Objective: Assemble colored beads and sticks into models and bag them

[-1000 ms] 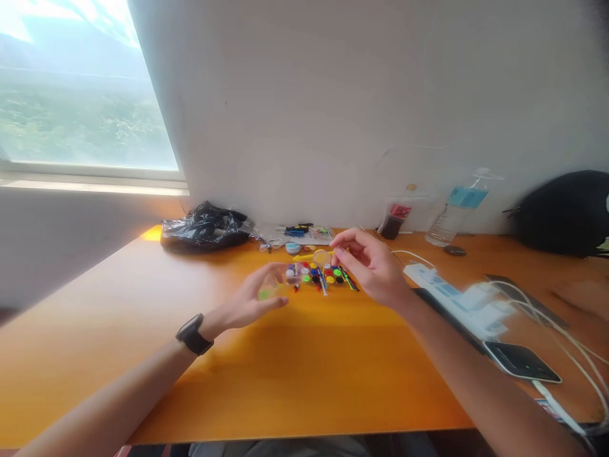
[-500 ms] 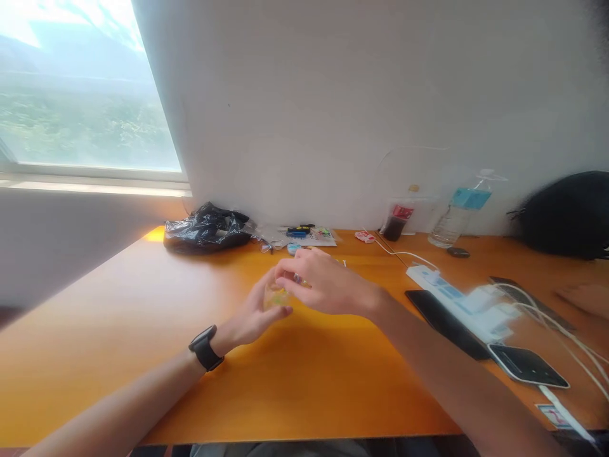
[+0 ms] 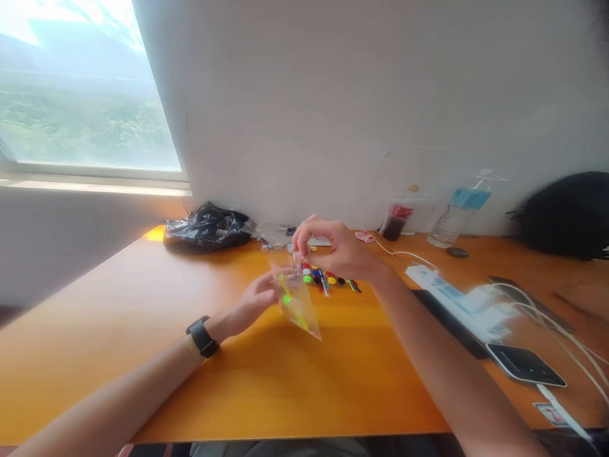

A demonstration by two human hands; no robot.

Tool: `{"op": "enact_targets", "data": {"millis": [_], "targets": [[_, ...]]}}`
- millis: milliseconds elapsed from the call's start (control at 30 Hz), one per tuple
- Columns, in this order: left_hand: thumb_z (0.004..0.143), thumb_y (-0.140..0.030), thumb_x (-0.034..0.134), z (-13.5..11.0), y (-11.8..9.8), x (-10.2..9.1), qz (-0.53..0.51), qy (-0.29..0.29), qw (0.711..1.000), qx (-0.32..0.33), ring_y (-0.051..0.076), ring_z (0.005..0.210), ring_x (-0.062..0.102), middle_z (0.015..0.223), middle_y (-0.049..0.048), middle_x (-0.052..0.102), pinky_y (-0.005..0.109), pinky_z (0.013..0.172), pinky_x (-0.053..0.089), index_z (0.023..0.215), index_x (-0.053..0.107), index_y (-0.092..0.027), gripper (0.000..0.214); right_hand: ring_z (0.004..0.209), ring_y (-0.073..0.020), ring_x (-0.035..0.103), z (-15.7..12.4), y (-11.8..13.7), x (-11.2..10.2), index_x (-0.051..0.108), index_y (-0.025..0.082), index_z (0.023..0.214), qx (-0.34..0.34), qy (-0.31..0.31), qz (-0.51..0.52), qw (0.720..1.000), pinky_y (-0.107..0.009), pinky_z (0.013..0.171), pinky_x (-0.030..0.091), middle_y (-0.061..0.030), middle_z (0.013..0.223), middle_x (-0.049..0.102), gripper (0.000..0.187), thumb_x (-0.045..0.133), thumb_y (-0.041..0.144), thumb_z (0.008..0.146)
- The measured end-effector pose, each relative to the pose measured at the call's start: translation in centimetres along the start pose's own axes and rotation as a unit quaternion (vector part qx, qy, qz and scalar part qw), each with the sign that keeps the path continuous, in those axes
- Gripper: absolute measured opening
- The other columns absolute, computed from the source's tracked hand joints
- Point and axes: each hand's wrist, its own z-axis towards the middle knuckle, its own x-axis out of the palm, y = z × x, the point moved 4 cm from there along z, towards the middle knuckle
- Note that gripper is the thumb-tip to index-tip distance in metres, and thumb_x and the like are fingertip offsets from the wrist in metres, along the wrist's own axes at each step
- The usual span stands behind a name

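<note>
A clear plastic bag (image 3: 304, 308) with yellow-green pieces inside hangs tilted above the table, its lower corner pointing right. My right hand (image 3: 333, 247) pinches its upper part between thumb and bent fingers. At the bag's left side is my left hand (image 3: 254, 298), wearing a black watch (image 3: 202, 337). Its thumb is apart from the fingers, whose tips are partly hidden behind the bag. Just beyond, under my right hand, a pile of small colourful plastic pieces (image 3: 326, 279) lies on the table, some round and some stick-like.
A black plastic bag (image 3: 209, 228) lies at the back left. To the right are a dark drink bottle (image 3: 397, 222), a water bottle (image 3: 454, 212), a white power strip (image 3: 457, 301) with cables and a phone (image 3: 526, 365). Another person's hand (image 3: 583, 298) rests at the far right.
My right hand has risen and moved right, lifting the clear bag out from between my hands. My left hand has drawn slightly left. The colourful pieces behind are now visible.
</note>
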Motion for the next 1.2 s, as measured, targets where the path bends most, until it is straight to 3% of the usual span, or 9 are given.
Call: {"op": "enact_targets", "data": {"millis": [200, 333, 433, 633, 733, 800, 933, 1067, 1200], "targets": [[0.085, -0.042, 0.081, -0.4, -0.6, 0.0, 0.018, 0.022, 0.996, -0.083, 0.024, 0.094, 0.07, 0.104, 0.0099, 0.074, 0.039, 0.086, 0.056, 0.114, 0.075, -0.019, 0.037, 0.098, -0.0208, 0.064, 0.1, -3.4, -1.1, 0.064, 0.02, 0.075, 0.035, 0.001, -0.004, 0.999, -0.035, 0.091, 0.046, -0.0021, 0.088, 0.072, 0.009, 0.064, 0.015, 0.082], [0.082, -0.03, 0.076, 0.2, -0.6, -3.1, 0.077, -0.018, 0.995, -0.066, 0.02, 0.085, 0.066, 0.104, 0.0078, 0.073, 0.031, 0.071, 0.052, 0.114, 0.074, -0.02, 0.034, 0.09, -0.0191, 0.063, -0.1, -5.8, -2.4, 0.069, 0.019, 0.08, 0.076, -0.01, -0.022, 0.997, -0.032, 0.085, 0.046, -0.0029, 0.087, 0.072, 0.007, 0.062, 0.019, 0.084], [0.078, -0.023, 0.061, 0.7, 0.1, -5.8, 0.115, -0.07, 0.989, -0.059, 0.015, 0.071, 0.058, 0.089, 0.0054, 0.068, 0.026, 0.059, 0.043, 0.102, 0.072, -0.017, 0.027, 0.082, -0.0163, 0.061, -0.4, -8.1, -2.7, 0.07, 0.018, 0.085, 0.125, -0.009, -0.042, 0.991, -0.028, 0.075, 0.045, -0.0028, 0.088, 0.072, 0.01, 0.062, 0.024, 0.086], [0.074, -0.027, 0.052, 0.8, 1.3, -10.8, 0.256, -0.099, 0.956, -0.1, 0.016, 0.064, 0.051, 0.072, -0.0003, 0.058, 0.027, 0.056, 0.037, 0.083, 0.064, -0.019, 0.017, 0.067, -0.0147, 0.062, -1.5, -11.6, 0.8, 0.08, 0.018, 0.091, 0.181, 0.174, -0.057, 0.966, -0.024, 0.06, 0.044, -0.0025, 0.079, 0.074, 0.018, 0.066, 0.022, 0.08], [0.073, -0.029, 0.05, 0.4, 1.3, -12.8, 0.383, -0.068, 0.911, -0.139, 0.02, 0.065, 0.054, 0.069, 0.0018, 0.06, 0.031, 0.059, 0.041, 0.067, 0.06, -0.02, 0.015, 0.06, -0.0134, 0.062, -2.2, -12.1, 3.1, 0.083, 0.021, 0.096, 0.199, 0.262, -0.044, 0.943, -0.022, 0.054, 0.042, -0.0004, 0.073, 0.073, 0.025, 0.064, 0.018, 0.08], [0.074, -0.031, 0.05, 0.2, 1.1, -13.7, 0.469, -0.056, 0.868, -0.154, 0.023, 0.069, 0.059, 0.072, 0.0032, 0.065, 0.033, 0.063, 0.043, 0.065, 0.063, -0.021, 0.018, 0.056, -0.0119, 0.059, -2.3, -12.1, 4.2, 0.083, 0.022, 0.096, 0.198, 0.272, -0.055, 0.94, -0.022, 0.052, 0.04, 0.0009, 0.071, 0.072, 0.027, 0.063, 0.014, 0.08], [0.081, -0.035, 0.052, 0.1, 0.4, -13.6, 0.563, -0.091, 0.817, -0.081, 0.029, 0.094, 0.066, 0.099, 0.0055, 0.075, 0.038, 0.081, 0.048, 0.088, 0.074, -0.024, 0.025, 0.054, -0.0106, 0.058, -2.3, -12.1, 5.3, 0.082, 0.024, 0.087, 0.198, 0.23, -0.127, 0.944, -0.022, 0.051, 0.035, 0.0008, 0.074, 0.073, 0.026, 0.063, 0.008, 0.08], [0.091, -0.038, 0.052, 0.2, 0.2, -11.7, 0.575, -0.095, 0.812, -0.006, 0.03, 0.105, 0.064, 0.112, 0.0068, 0.074, 0.041, 0.092, 0.048, 0.103, 0.073, -0.023, 0.029, 0.073, -0.0148, 0.067, -2.2, -11.9, 6.2, 0.081, 0.025, 0.086, 0.165, 0.237, -0.219, 0.932, -0.023, 0.059, 0.036, -0.002, 0.089, 0.077, 0.025, 0.065, 0.006, 0.083], [0.1, -0.049, 0.05, 0.2, 0.1, -9.5, 0.573, -0.06, 0.817, 0.019, 0.028, 0.101, 0.064, 0.108, 0.0062, 0.074, 0.038, 0.087, 0.048, 0.104, 0.072, -0.023, 0.034, 0.088, -0.0188, 0.069, -2.2, -11.9, 7.1, 0.08, 0.025, 0.092, 0.121, 0.266, -0.304, 0.907, -0.025, 0.064, 0.034, -0.0046, 0.101, 0.077, 0.018, 0.065, 0.015, 0.09]]}}
